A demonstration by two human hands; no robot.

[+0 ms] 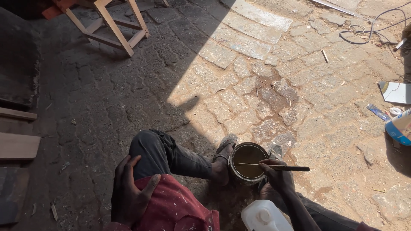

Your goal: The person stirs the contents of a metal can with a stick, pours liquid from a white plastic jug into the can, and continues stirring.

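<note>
**Hands at the tin, seated on paving**

Right hand (277, 174) pinched around a thin stick or brush handle (274, 166), which lies level across the mouth of a round metal tin (248, 162). Left hand (130, 194) flat, fingers spread, resting on the left thigh over a red paint-flecked cloth (175, 207); it holds nothing.

Tin stands on the ground between the 2 feet, just beside the left foot in a grey sandal (226, 143). Brownish liquid inside. Dark trousers (165, 154) on the bent left leg.

White plastic jug (264, 216) with cap, near the right forearm, bottom edge of view.

Ground: cobbled stone paving (239, 85), half in shade, half in sun. Wooden frame legs (113, 23) top left. Planks (17, 145) at left edge. Black cable (368, 32) top right. Blue and white container (400, 127) at right edge.
</note>
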